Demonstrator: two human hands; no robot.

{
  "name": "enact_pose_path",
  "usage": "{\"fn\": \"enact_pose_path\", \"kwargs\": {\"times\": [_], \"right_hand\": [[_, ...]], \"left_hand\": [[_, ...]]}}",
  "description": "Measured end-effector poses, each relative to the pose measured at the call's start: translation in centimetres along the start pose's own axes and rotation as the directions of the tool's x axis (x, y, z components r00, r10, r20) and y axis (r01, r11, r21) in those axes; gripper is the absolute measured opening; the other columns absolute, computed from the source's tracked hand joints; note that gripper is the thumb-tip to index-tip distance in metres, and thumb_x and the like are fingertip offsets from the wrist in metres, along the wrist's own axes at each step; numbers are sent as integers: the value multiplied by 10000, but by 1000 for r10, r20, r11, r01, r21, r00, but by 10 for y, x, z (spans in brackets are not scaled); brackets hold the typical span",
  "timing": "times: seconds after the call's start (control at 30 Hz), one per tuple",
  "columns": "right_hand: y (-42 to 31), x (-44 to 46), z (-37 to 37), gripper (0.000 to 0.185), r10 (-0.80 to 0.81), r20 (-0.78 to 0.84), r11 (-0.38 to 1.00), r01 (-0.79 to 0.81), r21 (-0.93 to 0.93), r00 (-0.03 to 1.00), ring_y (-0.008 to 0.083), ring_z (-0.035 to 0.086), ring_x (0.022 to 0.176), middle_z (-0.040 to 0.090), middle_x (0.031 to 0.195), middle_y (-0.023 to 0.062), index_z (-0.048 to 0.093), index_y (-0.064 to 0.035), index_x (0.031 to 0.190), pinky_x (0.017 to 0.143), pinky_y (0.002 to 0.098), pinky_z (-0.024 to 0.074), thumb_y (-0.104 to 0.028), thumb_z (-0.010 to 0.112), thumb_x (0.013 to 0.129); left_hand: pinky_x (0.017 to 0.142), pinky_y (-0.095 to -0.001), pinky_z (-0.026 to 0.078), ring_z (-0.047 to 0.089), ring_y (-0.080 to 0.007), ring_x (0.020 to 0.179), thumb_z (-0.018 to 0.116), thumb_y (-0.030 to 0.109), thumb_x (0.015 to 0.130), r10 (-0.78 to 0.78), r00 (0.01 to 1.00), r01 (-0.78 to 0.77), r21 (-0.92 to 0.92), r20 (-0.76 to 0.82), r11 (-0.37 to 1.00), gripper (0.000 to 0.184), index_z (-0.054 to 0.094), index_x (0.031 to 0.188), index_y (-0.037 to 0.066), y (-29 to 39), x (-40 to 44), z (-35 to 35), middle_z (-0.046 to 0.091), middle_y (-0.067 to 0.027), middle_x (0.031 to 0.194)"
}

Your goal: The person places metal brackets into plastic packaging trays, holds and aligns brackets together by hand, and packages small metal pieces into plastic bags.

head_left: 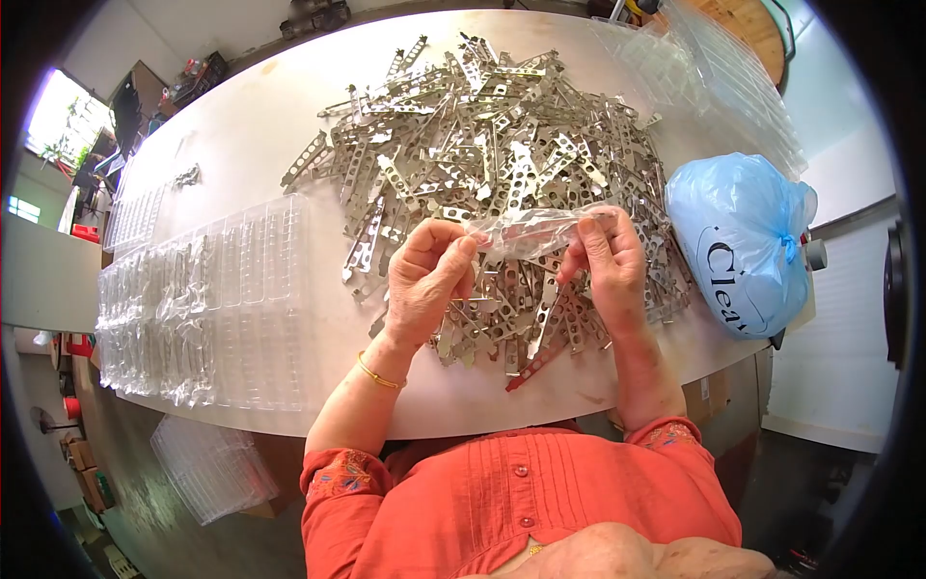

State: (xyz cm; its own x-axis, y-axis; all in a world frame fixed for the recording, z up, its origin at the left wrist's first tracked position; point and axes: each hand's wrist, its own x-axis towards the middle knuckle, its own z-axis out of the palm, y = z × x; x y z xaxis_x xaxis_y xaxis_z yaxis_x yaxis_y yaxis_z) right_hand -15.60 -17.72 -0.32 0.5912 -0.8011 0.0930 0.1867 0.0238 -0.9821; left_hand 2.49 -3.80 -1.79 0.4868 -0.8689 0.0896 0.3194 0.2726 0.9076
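Observation:
Between my two hands a clear plastic bag [526,234] is stretched sideways above the heap of metal parts. My left hand [424,275] pinches its left end between thumb and fingers. At the other end my right hand [610,256] grips the plastic, thumb on top. Whether a part lies inside the bag I cannot tell. Below and beyond spreads a large pile of flat, perforated metal strips [482,145], lying every which way. To the left, a clear ribbed plastic tray [256,357] holds rows of wrapped pieces [159,338] on its left side.
A tied blue plastic bag [738,246] stands at the table's right edge. Clear trays [714,77] are stacked at the back right, and another tray [135,217] lies at the far left. More trays [212,468] sit below the table's front left edge.

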Motion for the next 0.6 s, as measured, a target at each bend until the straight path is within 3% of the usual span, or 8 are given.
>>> {"fn": "enact_pose_path", "kwargs": {"times": [0.3,0.47,0.6], "right_hand": [[2,1,-3,205,53,9,997,-53,61,999,101,610,604,574,815,30,526,-36,1036,556,279,576,-238,559,1032],[3,3,-6,200,92,19,986,-94,141,996,103,608,603,573,800,23,531,-43,1026,539,280,570,-239,565,1029],[2,3,-6,195,104,39,979,-109,172,994,99,601,578,571,780,18,535,-49,1018,517,262,552,-240,574,1025]], "left_hand": [[517,-200,433,559,-75,579,548,136,1028,-4,996,4,2,88,1000,91,542,1059,51,-6,0,-6,712,-105,1011],[649,-252,539,623,-117,703,608,37,972,-7,991,4,25,133,1000,125,537,1074,22,-7,-3,3,643,-54,915],[667,-237,526,617,-91,742,611,8,967,-56,993,52,36,101,998,116,537,1055,24,-7,-2,0,622,-24,879]]}}
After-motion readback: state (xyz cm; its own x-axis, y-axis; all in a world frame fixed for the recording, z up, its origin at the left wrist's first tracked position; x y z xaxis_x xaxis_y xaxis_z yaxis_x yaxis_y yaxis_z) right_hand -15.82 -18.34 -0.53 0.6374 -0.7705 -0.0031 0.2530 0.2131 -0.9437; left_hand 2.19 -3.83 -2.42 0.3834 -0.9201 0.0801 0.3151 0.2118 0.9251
